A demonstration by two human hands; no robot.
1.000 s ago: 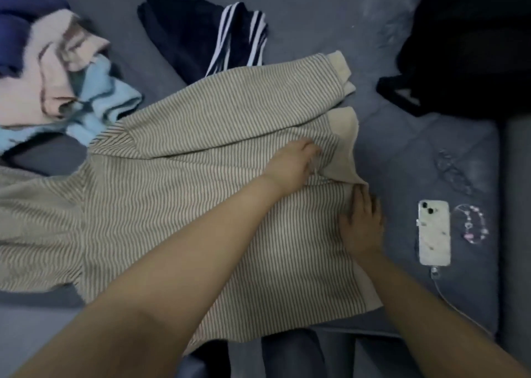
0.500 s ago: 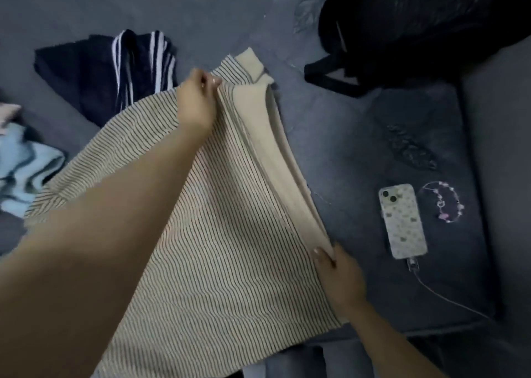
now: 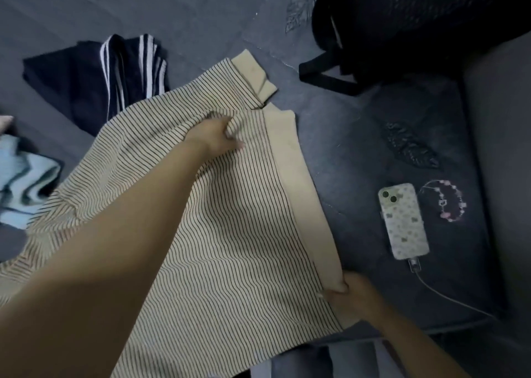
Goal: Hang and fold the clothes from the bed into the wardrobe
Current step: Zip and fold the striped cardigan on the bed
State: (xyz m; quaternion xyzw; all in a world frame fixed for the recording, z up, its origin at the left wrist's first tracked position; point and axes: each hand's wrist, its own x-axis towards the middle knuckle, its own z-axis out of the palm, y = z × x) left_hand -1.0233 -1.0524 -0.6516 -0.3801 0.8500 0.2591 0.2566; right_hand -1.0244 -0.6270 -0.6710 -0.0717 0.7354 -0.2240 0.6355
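A cream sweater with thin dark stripes (image 3: pixel 230 234) lies spread across the dark bed (image 3: pixel 344 153), its plain cream hem band running along the right side. My left hand (image 3: pixel 215 136) grips a bunch of striped cloth near the far end of the hem. My right hand (image 3: pixel 350 294) pinches the near corner of the hem band. One sleeve with a cream cuff (image 3: pixel 253 70) lies folded over the body at the top.
A navy garment with white stripes (image 3: pixel 94 82) lies at the upper left. A light blue and pink knit pile (image 3: pixel 23 182) sits at the left edge. A black bag (image 3: pixel 402 27) is at the top right. A phone (image 3: pixel 402 219) on a cable and a bead charm (image 3: pixel 442 199) lie right.
My left hand has come down from the raised hem end and now bunches the striped cloth lower. My right hand keeps hold of the near hem corner. The view has shifted slightly.
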